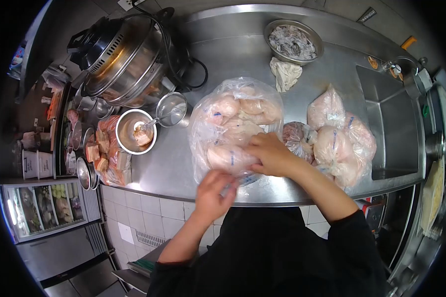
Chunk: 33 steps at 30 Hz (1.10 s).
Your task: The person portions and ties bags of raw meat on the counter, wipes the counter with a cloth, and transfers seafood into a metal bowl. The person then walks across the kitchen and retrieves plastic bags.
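A large clear plastic bag [199,131] lies on the steel counter, holding several smaller bags of pale pink raw meat that looks like chicken. The nearest small bag of meat [227,157] lies at the front of it, between my hands. My right hand [271,156] has its fingers closed on that bag's gathered right end. Lower and to the left, my left hand [215,194] pinches thin clear plastic by the counter's front edge; which bag this plastic belongs to is hidden by the fingers.
More tied bags of meat [334,143] sit right of my right arm, before the sink [389,123]. Behind stand a metal bowl [293,42] and a cloth [285,74]. At left are a white bowl [136,131], a strainer [172,109], bagged meat chunks [111,153] and a glass-bowled cooker [129,64].
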Motion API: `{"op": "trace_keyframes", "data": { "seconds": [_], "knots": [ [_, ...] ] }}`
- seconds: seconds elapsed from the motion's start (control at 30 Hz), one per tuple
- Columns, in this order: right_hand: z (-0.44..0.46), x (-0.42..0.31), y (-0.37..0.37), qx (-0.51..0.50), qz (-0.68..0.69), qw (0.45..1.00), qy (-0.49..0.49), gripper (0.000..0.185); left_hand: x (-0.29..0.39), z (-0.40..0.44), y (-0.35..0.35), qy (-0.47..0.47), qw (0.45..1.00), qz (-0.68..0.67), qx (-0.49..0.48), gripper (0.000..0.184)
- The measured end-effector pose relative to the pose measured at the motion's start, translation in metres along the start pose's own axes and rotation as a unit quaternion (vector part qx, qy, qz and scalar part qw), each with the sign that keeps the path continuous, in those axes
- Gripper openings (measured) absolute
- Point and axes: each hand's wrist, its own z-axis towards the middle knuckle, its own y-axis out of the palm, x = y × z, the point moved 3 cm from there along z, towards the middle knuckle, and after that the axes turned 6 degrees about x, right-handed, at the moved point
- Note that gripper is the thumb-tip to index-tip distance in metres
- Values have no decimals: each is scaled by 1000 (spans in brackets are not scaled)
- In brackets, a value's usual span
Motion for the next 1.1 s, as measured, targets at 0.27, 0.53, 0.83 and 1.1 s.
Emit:
{"op": "trace_keyframes", "data": {
  "seconds": [0.27,0.53,0.83,1.1],
  "knots": [
    [-47,-12,11,48,-15,994,-101,23,-9,69,-38,-173,981,-68,56,15],
    [-54,-7,20,95,-18,989,-109,19,-38,74,14,77,923,356,-121,25],
    [-47,-2,27,95,-10,994,-48,41,-55,61,-2,10,886,330,-325,38],
    [-39,-4,29,88,-22,996,-23,31,-76,65,9,65,925,277,-250,42]
  ]
}}
